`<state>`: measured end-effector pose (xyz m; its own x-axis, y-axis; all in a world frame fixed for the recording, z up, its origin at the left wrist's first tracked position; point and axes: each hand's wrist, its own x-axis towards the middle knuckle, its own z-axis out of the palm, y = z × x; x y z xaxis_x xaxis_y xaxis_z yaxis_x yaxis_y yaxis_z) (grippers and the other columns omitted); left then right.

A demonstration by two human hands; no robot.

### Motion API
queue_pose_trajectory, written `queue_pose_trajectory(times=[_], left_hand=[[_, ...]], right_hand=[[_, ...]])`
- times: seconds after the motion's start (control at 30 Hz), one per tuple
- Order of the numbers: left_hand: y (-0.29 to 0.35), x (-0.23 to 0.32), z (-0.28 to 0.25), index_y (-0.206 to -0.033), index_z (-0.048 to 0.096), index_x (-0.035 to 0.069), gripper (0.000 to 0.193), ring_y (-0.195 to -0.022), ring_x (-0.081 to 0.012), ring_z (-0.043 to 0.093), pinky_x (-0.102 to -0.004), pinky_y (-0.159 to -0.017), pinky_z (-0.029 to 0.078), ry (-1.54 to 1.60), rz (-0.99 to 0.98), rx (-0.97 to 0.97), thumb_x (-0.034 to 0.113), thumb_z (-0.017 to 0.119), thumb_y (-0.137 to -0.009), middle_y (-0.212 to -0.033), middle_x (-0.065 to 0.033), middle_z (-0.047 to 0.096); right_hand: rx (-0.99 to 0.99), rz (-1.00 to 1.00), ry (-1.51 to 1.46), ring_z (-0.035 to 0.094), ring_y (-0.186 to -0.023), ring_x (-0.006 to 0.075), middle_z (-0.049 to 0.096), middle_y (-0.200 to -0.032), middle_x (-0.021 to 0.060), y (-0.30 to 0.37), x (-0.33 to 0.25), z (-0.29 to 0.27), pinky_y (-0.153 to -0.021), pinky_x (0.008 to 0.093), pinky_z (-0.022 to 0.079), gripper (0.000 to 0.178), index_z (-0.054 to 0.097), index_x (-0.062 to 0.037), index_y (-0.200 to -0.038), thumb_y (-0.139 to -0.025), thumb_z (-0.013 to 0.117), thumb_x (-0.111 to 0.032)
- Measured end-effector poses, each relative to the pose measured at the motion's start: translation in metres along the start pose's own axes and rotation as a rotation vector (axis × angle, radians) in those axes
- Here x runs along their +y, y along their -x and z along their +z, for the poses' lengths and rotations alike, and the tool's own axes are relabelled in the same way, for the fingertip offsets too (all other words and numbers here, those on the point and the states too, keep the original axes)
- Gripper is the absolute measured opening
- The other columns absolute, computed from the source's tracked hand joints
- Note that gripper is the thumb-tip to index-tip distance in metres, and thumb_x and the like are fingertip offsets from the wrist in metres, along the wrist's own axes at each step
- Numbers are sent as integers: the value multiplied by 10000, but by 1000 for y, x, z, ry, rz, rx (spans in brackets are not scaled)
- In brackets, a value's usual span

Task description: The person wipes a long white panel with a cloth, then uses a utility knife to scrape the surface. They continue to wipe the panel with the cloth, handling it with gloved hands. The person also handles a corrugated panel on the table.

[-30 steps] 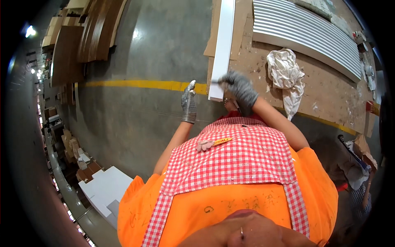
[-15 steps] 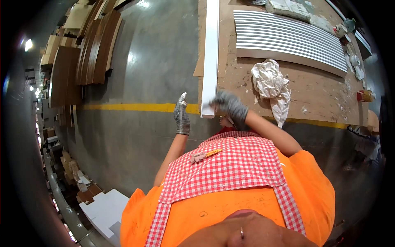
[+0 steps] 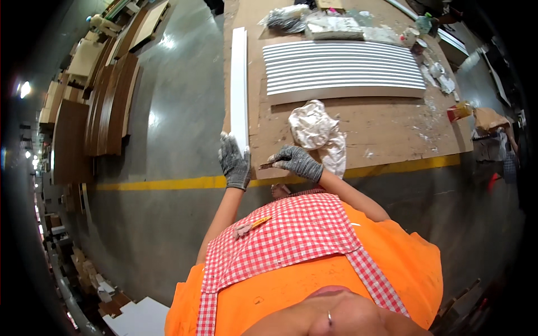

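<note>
A long white board [image 3: 239, 84] lies lengthwise along the left edge of the cardboard-covered table. My left hand [image 3: 234, 162], in a grey knit glove with whitish fingertips, rests at the board's near end. Its fingers are stretched along the left side and the thumb stands apart. To the right of that end, my right hand [image 3: 300, 162] in a matching glove is closed, pinching a small flat brown piece [image 3: 265, 166] between thumb and fingers. What kind of piece it is, I cannot make out. A crumpled white cloth [image 3: 314, 126] lies just beyond my right hand.
Several white-edged strips [image 3: 344, 67] lie side by side on the table [image 3: 381, 126]. Behind them are a wrapped white block [image 3: 334, 27] and plastic bags [image 3: 286, 19]. A red and yellow container [image 3: 459, 111] stands at the right corner. Brown panels [image 3: 115, 106] are stacked across the aisle.
My left hand has come onto the board's near end. The right hand has moved off that end to its right, and the brown piece now shows in it. The whole view has shifted.
</note>
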<state>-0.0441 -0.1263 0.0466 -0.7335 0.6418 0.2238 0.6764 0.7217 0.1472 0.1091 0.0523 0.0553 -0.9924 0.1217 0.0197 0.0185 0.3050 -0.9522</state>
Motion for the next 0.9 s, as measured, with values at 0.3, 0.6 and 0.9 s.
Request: queue_pose_trajectory(times=[0.3, 0.6, 0.9], left_hand=[[28, 19, 4, -1443, 181, 16, 769, -1375, -334, 219, -497, -1075, 222, -358, -205, -54, 503, 426, -900, -1511, -194, 158], [73, 55, -14, -1440, 75, -44, 893, -1393, -358, 135, -492, -1106, 148, -341, -313, -142, 405, 551, -832, -1506, -250, 74], [116, 68, -9, -1416, 131, -82, 946, -1400, -383, 66, -530, -1100, 119, -426, -367, -334, 460, 578, -783, -1496, -291, 23]], right_hand=[[127, 119, -234, 616, -927, 200, 661, -964, 90, 83, 32, -71, -843, 336, 478, 242, 694, -72, -1014, -797, 704, -179], [372, 311, -407, 613, -818, 122, 688, -932, 55, 148, 57, -176, -746, 262, 490, 253, 677, -18, -1019, -798, 702, -140], [470, 286, -515, 594, -810, 104, 684, -928, 41, 151, 52, -189, -732, 254, 487, 215, 676, -26, -1024, -813, 683, -64]])
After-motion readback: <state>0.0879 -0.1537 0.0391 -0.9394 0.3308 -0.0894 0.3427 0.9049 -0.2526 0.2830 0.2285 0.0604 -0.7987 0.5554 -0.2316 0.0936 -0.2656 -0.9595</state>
